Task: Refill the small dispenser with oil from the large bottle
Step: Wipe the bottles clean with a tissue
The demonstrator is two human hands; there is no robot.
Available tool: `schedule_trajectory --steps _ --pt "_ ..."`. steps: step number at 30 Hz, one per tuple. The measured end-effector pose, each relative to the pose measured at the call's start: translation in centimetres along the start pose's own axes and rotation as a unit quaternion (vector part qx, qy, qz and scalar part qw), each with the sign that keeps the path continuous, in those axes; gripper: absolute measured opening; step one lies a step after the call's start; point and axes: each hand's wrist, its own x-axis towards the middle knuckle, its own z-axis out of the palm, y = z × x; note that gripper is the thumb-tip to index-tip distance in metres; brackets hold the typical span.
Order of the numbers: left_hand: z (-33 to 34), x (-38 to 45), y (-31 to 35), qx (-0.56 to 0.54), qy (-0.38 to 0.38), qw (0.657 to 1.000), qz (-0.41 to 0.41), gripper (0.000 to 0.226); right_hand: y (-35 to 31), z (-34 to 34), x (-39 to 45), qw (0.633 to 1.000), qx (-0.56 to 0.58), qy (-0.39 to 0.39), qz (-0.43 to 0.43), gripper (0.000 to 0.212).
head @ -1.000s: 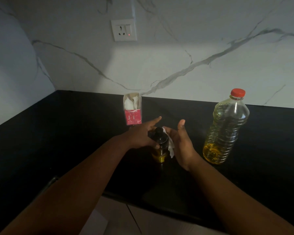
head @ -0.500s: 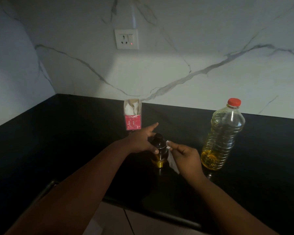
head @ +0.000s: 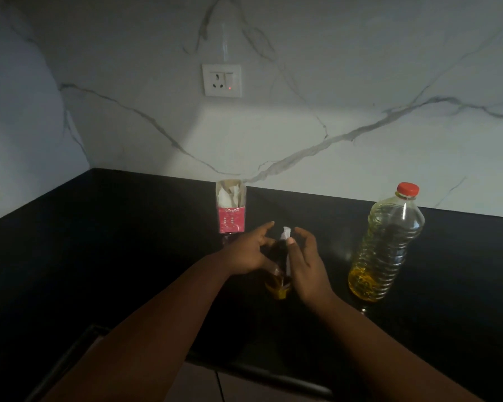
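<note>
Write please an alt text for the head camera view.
A left hand holds a small dark dispenser on a black counter while the right hand presses a white tissue against it. A large oil bottle, red cap on, stands to the right.

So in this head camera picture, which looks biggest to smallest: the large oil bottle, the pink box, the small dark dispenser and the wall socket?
1. Large oil bottle.
2. Pink box.
3. Small dispenser, partly hidden by both hands, so unsure against the box.
4. Wall socket, farther away, so likewise unsure.
</note>
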Motion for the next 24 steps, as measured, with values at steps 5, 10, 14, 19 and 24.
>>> schedule_trajectory --steps 5,10,14,19,24 --pt "-0.7 0.7 0.0 0.009 -0.031 0.999 0.012 0.118 0.6 -0.3 -1.1 0.998 -0.066 0.014 0.000 0.044" --pt "-1.2 0.8 -0.1 0.027 -0.051 0.997 0.040 0.117 0.3 -0.8 -1.7 0.991 -0.116 0.065 0.033 0.043" --pt "-1.1 0.9 -0.4 0.076 -0.051 0.993 0.074 0.119 -0.3 -1.3 -1.1 0.988 -0.017 0.145 0.047 0.029" --pt "0.4 0.8 -0.7 0.162 0.031 0.984 0.073 0.130 -1.3 -0.7 1.6 0.984 0.016 0.171 0.052 0.013" --pt "1.4 0.9 -1.1 0.075 0.060 0.990 0.099 0.126 -2.3 0.1 4.3 0.997 0.004 0.041 0.062 0.024"
